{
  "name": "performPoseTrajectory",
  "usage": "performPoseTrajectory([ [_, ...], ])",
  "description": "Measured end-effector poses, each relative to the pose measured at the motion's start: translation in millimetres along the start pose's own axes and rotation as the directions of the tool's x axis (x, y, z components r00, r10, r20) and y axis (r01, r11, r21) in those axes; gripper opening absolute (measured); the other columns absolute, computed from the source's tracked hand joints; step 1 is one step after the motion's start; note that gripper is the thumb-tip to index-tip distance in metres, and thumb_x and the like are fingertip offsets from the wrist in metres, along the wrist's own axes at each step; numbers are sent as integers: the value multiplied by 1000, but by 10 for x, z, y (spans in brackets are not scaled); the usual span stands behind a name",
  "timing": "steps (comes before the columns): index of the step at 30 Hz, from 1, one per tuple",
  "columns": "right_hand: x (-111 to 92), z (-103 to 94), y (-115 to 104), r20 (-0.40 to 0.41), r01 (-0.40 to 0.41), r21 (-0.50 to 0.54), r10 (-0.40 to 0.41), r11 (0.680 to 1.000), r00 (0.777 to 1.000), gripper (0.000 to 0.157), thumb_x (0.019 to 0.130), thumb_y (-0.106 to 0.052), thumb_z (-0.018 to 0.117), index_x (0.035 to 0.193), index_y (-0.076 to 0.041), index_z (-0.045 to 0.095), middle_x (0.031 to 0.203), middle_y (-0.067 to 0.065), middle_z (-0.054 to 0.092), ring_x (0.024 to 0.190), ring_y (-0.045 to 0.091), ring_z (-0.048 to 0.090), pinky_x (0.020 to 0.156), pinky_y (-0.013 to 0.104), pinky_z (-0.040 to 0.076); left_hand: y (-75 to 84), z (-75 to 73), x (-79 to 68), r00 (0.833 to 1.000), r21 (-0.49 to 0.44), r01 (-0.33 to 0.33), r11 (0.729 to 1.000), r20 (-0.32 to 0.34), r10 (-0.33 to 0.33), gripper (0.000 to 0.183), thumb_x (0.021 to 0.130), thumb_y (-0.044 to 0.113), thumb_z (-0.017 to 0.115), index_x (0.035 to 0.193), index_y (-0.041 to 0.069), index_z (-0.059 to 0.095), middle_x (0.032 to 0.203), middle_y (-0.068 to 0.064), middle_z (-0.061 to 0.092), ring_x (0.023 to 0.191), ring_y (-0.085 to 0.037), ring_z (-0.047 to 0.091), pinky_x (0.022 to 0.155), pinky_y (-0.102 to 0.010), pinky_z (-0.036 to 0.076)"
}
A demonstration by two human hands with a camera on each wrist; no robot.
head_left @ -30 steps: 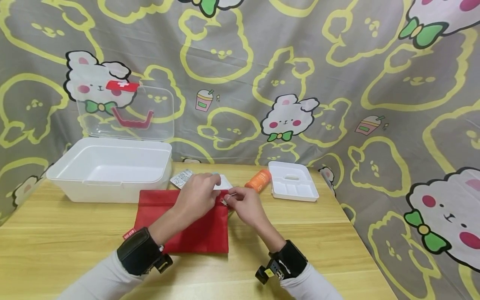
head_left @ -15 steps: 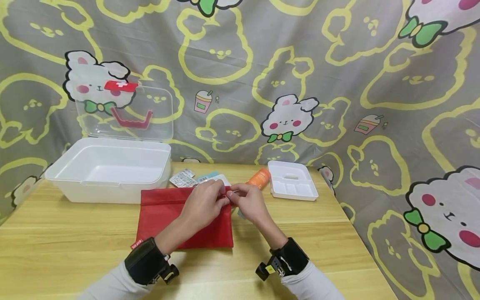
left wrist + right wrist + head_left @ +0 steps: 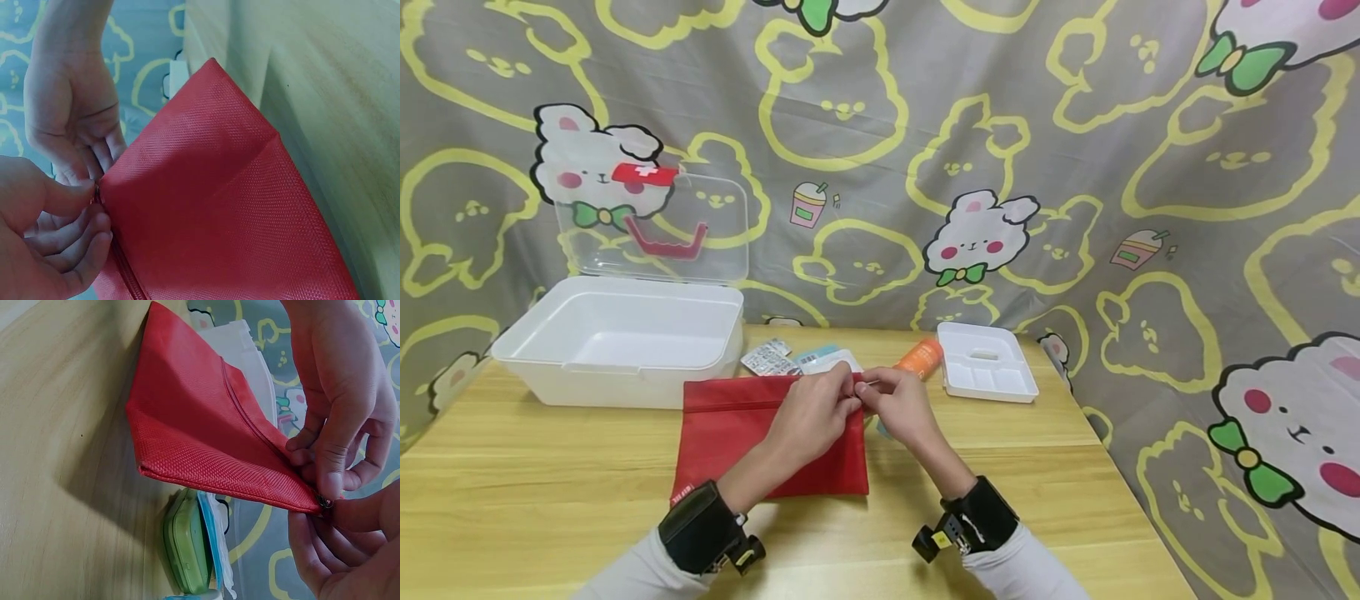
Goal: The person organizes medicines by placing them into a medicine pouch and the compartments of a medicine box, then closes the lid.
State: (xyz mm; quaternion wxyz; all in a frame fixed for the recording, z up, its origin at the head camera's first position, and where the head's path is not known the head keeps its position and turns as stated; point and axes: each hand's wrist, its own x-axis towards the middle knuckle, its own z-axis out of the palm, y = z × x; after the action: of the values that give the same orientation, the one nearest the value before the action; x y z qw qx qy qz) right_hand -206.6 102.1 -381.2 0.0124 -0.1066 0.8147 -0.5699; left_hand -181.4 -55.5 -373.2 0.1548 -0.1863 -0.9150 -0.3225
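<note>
A red zippered pouch (image 3: pixel 741 429) is held up by its upper right corner, its front facing me. My left hand (image 3: pixel 812 412) pinches the top edge beside the end of the zipper (image 3: pixel 250 422). Opposite it, my right hand (image 3: pixel 898 404) pinches the corner itself between thumb and fingers. In the right wrist view, a small dark metal zipper pull (image 3: pixel 324 501) shows between the two thumbs. The zipper line runs together along the pouch's top. Fingers hide part of that corner.
An uncovered white box (image 3: pixel 617 375) with its clear lid (image 3: pixel 655 225) raised stands at left. Behind the pouch lie blister packs (image 3: pixel 769 358) and a blue-and-white packet (image 3: pixel 823 358). An orange bottle (image 3: pixel 921 358), a white compartment tray (image 3: pixel 988 367) and a green case (image 3: pixel 187 544) are nearby.
The pouch has shifted slightly right and its lower edge has come up a little. My left hand has moved down and right, closer to my right hand at the corner.
</note>
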Motion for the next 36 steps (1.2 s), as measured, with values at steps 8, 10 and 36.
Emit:
performPoseTrajectory([
  [8,-17,-12,-8,0,-2,1,2,1000,1000,18,95,-5,67,110,1,75,93,18,77,76,23,75,72,38,64,-5,-1,15,999,-79,38,996,12,-37,23,85,10,81,82,16,59,67,6,60,61,-10,52,57,-25,45],
  [10,-14,-14,3,2,0,-1,0,1000,1000,18,96,-5,66,110,2,75,94,18,77,77,24,75,73,39,64,-4,-8,23,999,-98,43,994,16,-42,23,84,8,81,81,15,60,67,7,60,61,-9,53,57,-24,46],
  [36,9,-10,45,-7,18,-42,-19,999,1000,14,94,-2,68,105,1,75,90,18,76,70,22,73,69,46,63,15,-77,32,991,-13,92,996,95,-90,7,83,6,81,80,9,75,67,4,67,59,-10,54,56,-25,47],
])
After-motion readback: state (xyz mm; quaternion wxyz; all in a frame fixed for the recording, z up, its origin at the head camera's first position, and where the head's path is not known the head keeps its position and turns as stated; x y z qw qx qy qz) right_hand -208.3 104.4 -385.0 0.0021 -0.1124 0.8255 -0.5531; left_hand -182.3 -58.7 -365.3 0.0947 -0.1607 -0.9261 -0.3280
